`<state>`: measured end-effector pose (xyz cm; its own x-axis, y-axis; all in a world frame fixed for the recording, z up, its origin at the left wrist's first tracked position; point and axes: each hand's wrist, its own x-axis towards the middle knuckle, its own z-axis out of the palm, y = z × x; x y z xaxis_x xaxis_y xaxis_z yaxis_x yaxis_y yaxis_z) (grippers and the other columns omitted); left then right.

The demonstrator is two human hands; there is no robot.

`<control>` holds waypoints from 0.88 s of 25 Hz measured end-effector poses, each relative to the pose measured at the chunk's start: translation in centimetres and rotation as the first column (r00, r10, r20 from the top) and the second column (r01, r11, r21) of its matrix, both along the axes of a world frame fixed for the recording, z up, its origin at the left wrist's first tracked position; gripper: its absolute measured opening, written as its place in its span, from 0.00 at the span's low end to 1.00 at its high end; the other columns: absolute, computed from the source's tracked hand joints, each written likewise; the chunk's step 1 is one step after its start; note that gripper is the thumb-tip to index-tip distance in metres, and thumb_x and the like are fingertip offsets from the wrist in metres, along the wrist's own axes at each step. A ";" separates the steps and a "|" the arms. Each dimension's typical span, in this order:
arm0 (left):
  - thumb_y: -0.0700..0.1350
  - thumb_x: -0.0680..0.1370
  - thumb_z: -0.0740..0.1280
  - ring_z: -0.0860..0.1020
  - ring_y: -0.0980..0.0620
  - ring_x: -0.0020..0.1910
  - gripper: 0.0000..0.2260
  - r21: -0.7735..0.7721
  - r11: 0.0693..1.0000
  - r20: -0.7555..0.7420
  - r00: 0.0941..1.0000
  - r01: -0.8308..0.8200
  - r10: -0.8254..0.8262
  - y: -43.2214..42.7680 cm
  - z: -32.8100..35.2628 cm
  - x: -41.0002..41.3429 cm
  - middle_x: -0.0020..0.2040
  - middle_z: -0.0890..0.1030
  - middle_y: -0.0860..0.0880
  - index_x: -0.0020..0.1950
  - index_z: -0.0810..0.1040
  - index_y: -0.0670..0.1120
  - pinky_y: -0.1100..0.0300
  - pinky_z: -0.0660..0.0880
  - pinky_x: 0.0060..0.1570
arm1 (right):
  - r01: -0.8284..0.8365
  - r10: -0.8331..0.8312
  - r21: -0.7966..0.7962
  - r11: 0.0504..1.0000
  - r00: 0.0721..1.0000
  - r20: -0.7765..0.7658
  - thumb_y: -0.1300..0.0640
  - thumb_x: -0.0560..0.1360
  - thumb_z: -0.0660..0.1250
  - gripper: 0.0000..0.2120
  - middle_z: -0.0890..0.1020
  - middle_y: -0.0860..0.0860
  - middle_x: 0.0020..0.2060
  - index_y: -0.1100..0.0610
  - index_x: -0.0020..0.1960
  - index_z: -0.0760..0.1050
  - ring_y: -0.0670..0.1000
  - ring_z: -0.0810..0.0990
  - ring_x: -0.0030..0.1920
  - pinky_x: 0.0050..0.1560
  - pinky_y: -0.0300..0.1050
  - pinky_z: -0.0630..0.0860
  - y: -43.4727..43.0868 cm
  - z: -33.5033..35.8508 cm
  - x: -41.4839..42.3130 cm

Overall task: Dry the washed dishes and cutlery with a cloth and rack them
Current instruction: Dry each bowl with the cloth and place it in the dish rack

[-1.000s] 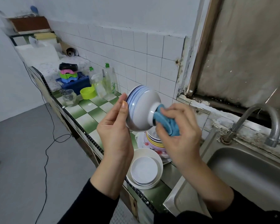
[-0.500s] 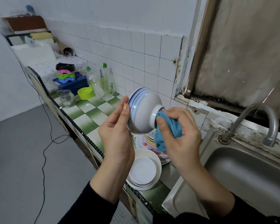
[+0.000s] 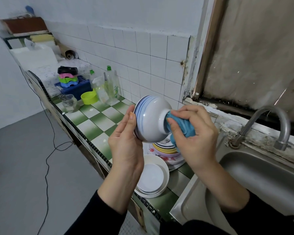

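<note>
Drying a white ceramic bowl banded in blue [image 3: 151, 119], a person in black sleeves holds it in the air above a green-and-white checked tile counter [image 3: 92, 128]. The bowl lies on its side, its axis running 9 to 3 o'clock. Its rim faces the left hand [image 3: 126, 146] at 9, which grips it with the thumb flat on the outer wall and the other fingers hidden. Its foot ring points to 3, where the right hand [image 3: 197, 141] pinches a crumpled blue cloth [image 3: 185, 128] against it. The left hand alone seems to carry the bowl, so racking probably falls to it. Below, at 6 o'clock, sit nested white shallow bowls [image 3: 166, 177] and a stack of flower-patterned plates [image 3: 168, 156]. A blue plastic crate [image 3: 78, 89], possibly the rack, stands well apart at 10 o'clock, beside a lime-green tub [image 3: 89, 98], a glass jar [image 3: 69, 104] and clear detergent bottles [image 3: 111, 87]. A steel sink [image 3: 265, 177] with a curved tap [image 3: 281, 145] lies at 4 o'clock, below a white-tiled wall [image 3: 143, 53] and beside a grey floor [image 3: 24, 167].
</note>
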<state>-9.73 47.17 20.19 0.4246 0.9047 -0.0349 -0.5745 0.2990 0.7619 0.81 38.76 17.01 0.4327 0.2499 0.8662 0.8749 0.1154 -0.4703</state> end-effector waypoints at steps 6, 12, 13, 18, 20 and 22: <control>0.37 0.78 0.64 0.81 0.60 0.41 0.06 -0.033 0.999 -0.019 0.999 -0.026 0.025 1.4 0.1 -0.3 0.42 0.85 0.58 0.51 0.80 0.44 0.55 0.77 0.54 | -0.085 0.103 -0.122 0.989 0.984 0.147 0.66 0.71 0.73 0.06 0.80 0.59 0.46 0.66 0.48 0.82 0.54 0.80 0.47 0.52 0.44 0.78 -0.4 -1.6 -0.3; 0.37 0.78 0.64 0.81 0.58 0.45 0.07 -0.014 1.000 -0.041 0.999 0.015 -0.016 0.7 -0.1 -0.2 0.49 0.84 0.53 0.52 0.81 0.45 0.57 0.78 0.54 | -0.103 0.102 -0.031 0.994 0.994 -0.040 0.65 0.72 0.73 0.06 0.79 0.55 0.47 0.65 0.49 0.82 0.46 0.78 0.50 0.52 0.37 0.76 0.2 -1.1 -0.4; 0.37 0.78 0.64 0.81 0.58 0.44 0.07 -0.018 1.000 -0.042 0.999 0.009 -0.010 1.0 0.1 -0.3 0.46 0.85 0.53 0.52 0.80 0.45 0.55 0.77 0.56 | -0.151 0.150 -0.026 0.988 0.988 -0.037 0.64 0.72 0.73 0.07 0.79 0.54 0.47 0.64 0.49 0.82 0.46 0.79 0.50 0.52 0.39 0.77 -0.1 -1.1 -0.8; 0.39 0.77 0.64 0.80 0.51 0.50 0.08 -0.051 0.996 -0.012 0.997 0.076 -0.077 0.0 0.9 -0.2 0.50 0.84 0.48 0.55 0.80 0.43 0.49 0.76 0.59 | -0.055 0.037 0.172 0.984 0.994 0.102 0.65 0.72 0.73 0.09 0.76 0.58 0.48 0.62 0.51 0.80 0.50 0.77 0.52 0.54 0.43 0.76 -0.4 0.0 -3.0; 0.40 0.74 0.66 0.80 0.49 0.49 0.10 -0.073 0.979 0.062 0.980 0.192 -0.187 -0.9 1.6 -0.2 0.52 0.82 0.45 0.55 0.80 0.46 0.55 0.79 0.52 | 0.035 -0.086 0.214 0.976 0.968 0.234 0.63 0.72 0.74 0.07 0.76 0.56 0.50 0.60 0.50 0.82 0.55 0.76 0.52 0.56 0.48 0.75 0.4 -0.4 -3.1; 0.42 0.71 0.66 0.81 0.50 0.45 0.12 -0.083 0.951 0.142 0.948 0.298 -0.285 -1.4 2.6 -0.2 0.48 0.83 0.45 0.53 0.79 0.49 0.58 0.80 0.47 | 0.109 -0.191 0.251 0.962 0.924 0.331 0.59 0.74 0.73 0.08 0.73 0.55 0.52 0.56 0.53 0.81 0.58 0.73 0.55 0.60 0.50 0.73 1.1 -1.3 -2.5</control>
